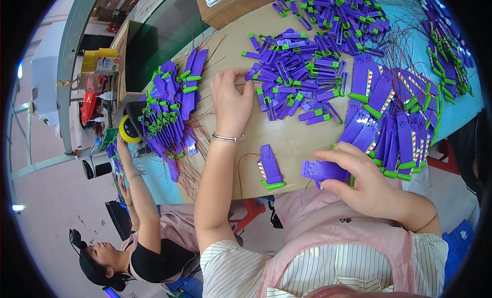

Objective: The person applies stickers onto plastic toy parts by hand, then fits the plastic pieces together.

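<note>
My right hand (361, 177) grips a flat purple plastic piece (324, 171) between thumb and fingers, above the table's near edge. At the left side of a heap of small purple-and-green clips (302, 72), my left hand (231, 100) is over the table, its fingers bent and thumb apart. I see nothing plainly held in it, though its fingertips are partly hidden. Between my hands lies a single purple piece (270, 166) with a green end and a red-and-white striped edge. A thin wire runs from it.
Striped purple pieces with green ends (405, 139) are stacked at the right. Another bundle with red wires (166, 118) lies at the left. A cardboard box (225, 8) stands at the back. A co-worker's arm (138, 180) reaches in near a black-and-yellow round object (130, 129).
</note>
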